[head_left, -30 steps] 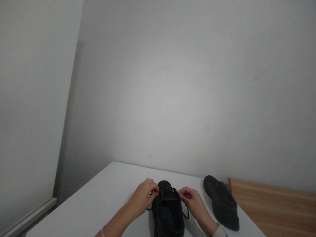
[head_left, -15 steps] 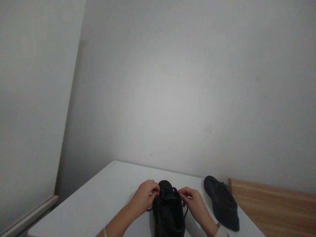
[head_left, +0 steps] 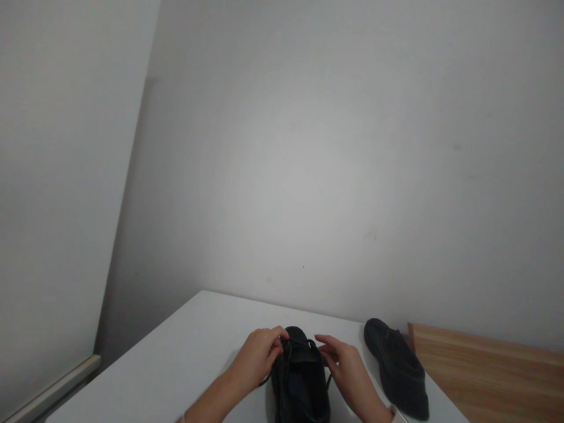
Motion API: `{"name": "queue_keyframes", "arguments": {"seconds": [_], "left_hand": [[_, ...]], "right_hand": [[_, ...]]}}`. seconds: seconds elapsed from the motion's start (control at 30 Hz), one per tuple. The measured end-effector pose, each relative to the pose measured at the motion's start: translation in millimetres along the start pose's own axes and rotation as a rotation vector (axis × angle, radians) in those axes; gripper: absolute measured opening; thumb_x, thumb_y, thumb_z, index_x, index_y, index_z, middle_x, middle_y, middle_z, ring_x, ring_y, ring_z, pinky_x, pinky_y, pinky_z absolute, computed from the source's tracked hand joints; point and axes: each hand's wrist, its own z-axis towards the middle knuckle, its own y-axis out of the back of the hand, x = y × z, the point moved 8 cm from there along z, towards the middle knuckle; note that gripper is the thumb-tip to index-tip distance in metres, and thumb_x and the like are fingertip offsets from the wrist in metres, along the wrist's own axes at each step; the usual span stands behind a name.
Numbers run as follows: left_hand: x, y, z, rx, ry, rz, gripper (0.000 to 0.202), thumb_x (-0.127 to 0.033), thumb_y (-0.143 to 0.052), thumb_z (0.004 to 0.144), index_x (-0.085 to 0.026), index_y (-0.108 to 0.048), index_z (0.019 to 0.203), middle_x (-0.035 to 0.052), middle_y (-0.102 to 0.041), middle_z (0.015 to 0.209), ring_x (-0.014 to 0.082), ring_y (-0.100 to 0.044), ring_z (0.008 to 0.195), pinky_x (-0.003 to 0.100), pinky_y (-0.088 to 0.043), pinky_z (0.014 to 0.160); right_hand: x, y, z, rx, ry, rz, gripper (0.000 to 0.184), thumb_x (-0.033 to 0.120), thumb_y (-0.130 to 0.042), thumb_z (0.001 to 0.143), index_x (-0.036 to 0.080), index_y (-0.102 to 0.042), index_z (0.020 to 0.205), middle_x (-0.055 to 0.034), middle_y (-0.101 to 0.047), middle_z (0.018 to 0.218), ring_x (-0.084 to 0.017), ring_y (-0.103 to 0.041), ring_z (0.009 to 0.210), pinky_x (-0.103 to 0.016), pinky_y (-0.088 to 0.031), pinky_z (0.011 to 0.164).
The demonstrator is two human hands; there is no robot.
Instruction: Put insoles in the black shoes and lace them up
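A black lace-up shoe [head_left: 300,385] lies on the white table [head_left: 185,358] at the bottom centre, toe pointing away from me. My left hand [head_left: 258,355] is closed in a pinch on the black shoelace [head_left: 286,351] at the shoe's left side. My right hand [head_left: 346,367] is at the shoe's right side, its forefinger and thumb stretched toward the laces and slightly apart; what they hold, if anything, is hidden. A loop of lace hangs down by the left hand.
A second black shoe [head_left: 396,367] lies on the table to the right. A wooden surface [head_left: 489,382] adjoins the table at the right. Plain grey walls rise behind and to the left.
Both hands stayed at the shoe's laces. The right hand's fingers have loosened from a tight pinch and stretched out a little; the left hand shifted slightly along the lace.
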Motion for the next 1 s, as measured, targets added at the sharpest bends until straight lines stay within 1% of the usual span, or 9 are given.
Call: {"name": "queue_keyframes", "arguments": {"seconds": [0.17, 0.23, 0.3, 0.37, 0.43, 0.5, 0.6, 0.83, 1.0], "left_hand": [[-34, 13.7, 0, 0.062, -0.051, 0.097, 0.032, -0.032, -0.036, 0.091, -0.023, -0.066, 0.100, 0.0030, -0.072, 0.087, 0.0162, -0.063, 0.078, 0.023, -0.041, 0.070], [-50, 16.5, 5, 0.122, -0.046, 0.172, 0.048, -0.043, -0.028, 0.093, -0.020, -0.070, 0.091, 0.0063, -0.072, 0.083, 0.0180, -0.065, 0.075, 0.024, -0.043, 0.066], [-61, 14.6, 14, 0.196, -0.027, 0.307, 0.055, -0.048, -0.029, 0.091, -0.016, -0.072, 0.081, 0.0116, -0.072, 0.077, 0.0223, -0.066, 0.072, 0.027, -0.044, 0.062], [-66, 9.3, 23, 0.266, -0.011, 0.456, 0.043, -0.041, -0.042, 0.085, -0.012, -0.073, 0.080, 0.0175, -0.072, 0.078, 0.0281, -0.067, 0.074, 0.031, -0.047, 0.062], [-66, 3.2, 31, 0.317, -0.004, 0.567, 0.029, -0.027, -0.053, 0.074, -0.009, -0.073, 0.082, 0.0219, -0.071, 0.081, 0.0327, -0.067, 0.076, 0.035, -0.048, 0.061], [-63, -1.7, 38, 0.347, -0.004, 0.620, 0.027, -0.018, -0.056, 0.065, -0.008, -0.073, 0.083, 0.0231, -0.071, 0.082, 0.0336, -0.067, 0.075, 0.036, -0.049, 0.060], [-60, -5.7, 46, 0.376, -0.030, 0.624, 0.025, -0.016, -0.058, 0.059, -0.010, -0.074, 0.078, 0.0209, -0.071, 0.077, 0.0320, -0.067, 0.070, 0.034, -0.050, 0.057], [-58, -16.7, 50, 0.522, -0.056, 0.584, 0.014, -0.019, -0.063, 0.056, -0.013, -0.071, 0.066, 0.0166, -0.070, 0.067, 0.0313, -0.065, 0.061, 0.035, -0.047, 0.051], [-59, -4.2, 56, 0.334, -0.032, 0.508, 0.012, -0.019, -0.056, 0.061, -0.017, -0.067, 0.066, 0.0136, -0.070, 0.071, 0.0306, -0.066, 0.068, 0.035, -0.047, 0.056]], "right_hand": [[28, 7, -4, 0.100, -0.031, -0.043, 0.049, 0.050, -0.037, 0.087, 0.016, -0.063, 0.111, -0.0079, -0.071, 0.085, -0.020, -0.064, 0.075, -0.029, -0.048, 0.066], [48, 8, -1, 0.156, 0.010, -0.110, 0.047, 0.048, -0.033, 0.090, 0.017, -0.066, 0.104, -0.0061, -0.071, 0.084, -0.019, -0.063, 0.073, -0.028, -0.046, 0.064], [64, 5, 3, 0.204, 0.053, -0.261, 0.038, 0.038, -0.037, 0.089, 0.018, -0.069, 0.095, -0.0058, -0.071, 0.078, -0.018, -0.063, 0.069, -0.028, -0.044, 0.064], [71, -1, 10, 0.228, 0.072, -0.476, 0.028, 0.024, -0.043, 0.084, 0.017, -0.071, 0.088, -0.0084, -0.072, 0.076, -0.020, -0.065, 0.071, -0.029, -0.044, 0.065], [72, -8, 17, 0.238, 0.072, -0.678, 0.027, 0.013, -0.046, 0.076, 0.015, -0.071, 0.084, -0.0128, -0.072, 0.080, -0.024, -0.066, 0.078, -0.030, -0.044, 0.068], [73, -15, 22, 0.256, 0.069, -0.823, 0.028, 0.008, -0.045, 0.072, 0.014, -0.071, 0.081, -0.0165, -0.071, 0.084, -0.027, -0.067, 0.082, -0.032, -0.045, 0.068], [76, -21, 26, 0.282, 0.064, -0.940, 0.028, 0.007, -0.044, 0.073, 0.013, -0.070, 0.081, -0.0181, -0.071, 0.084, -0.029, -0.068, 0.081, -0.032, -0.046, 0.065], [73, -23, 25, 0.276, 0.101, -0.958, 0.030, 0.014, -0.039, 0.084, 0.016, -0.069, 0.087, -0.0158, -0.068, 0.089, -0.028, -0.066, 0.082, -0.033, -0.045, 0.065], [69, -17, 29, 0.224, 0.121, -0.756, 0.023, 0.013, -0.042, 0.081, 0.015, -0.061, 0.092, -0.0141, -0.062, 0.098, -0.023, -0.060, 0.091, -0.031, -0.043, 0.074]]}}
